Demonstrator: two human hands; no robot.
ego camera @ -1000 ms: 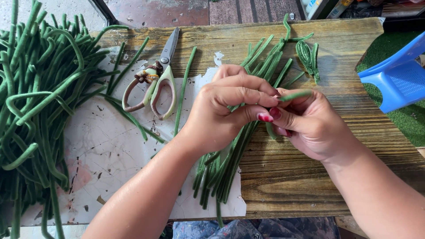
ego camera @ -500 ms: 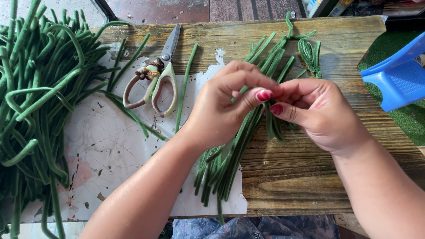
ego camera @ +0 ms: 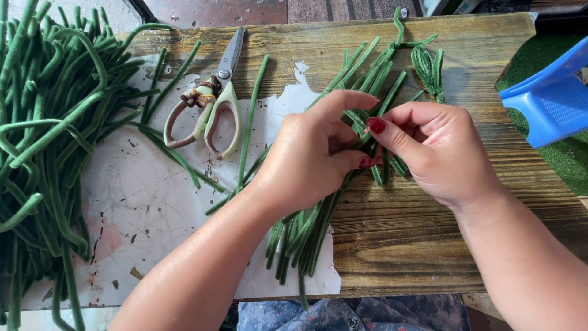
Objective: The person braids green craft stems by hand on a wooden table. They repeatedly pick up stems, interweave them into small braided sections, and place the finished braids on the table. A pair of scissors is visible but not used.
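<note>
Hands are meeting over a bundle of long green beans [ego camera: 306, 230] lying diagonally across a wooden board [ego camera: 429, 245]. The left hand [ego camera: 309, 156] is curling over the middle of the bundle, its forefinger stretching out on top and its thumb tucking underneath, so it's pinching the stalks together. The right hand [ego camera: 438, 147] is coming in from the other side, thumb and fingers closing on a few of the same beans right next to the left fingertips, red nails showing. Sitting just left of the bundle are scissors [ego camera: 208, 104] with pale handles, blades pointing away, resting on a peeling white patch of the surface. A single loose bean [ego camera: 251, 116] is lying beside them. Way off to the left, a big heap of beans [ego camera: 49, 141] is piling up. A blue plastic chair [ego camera: 548, 98] is poking in at the right edge.
</note>
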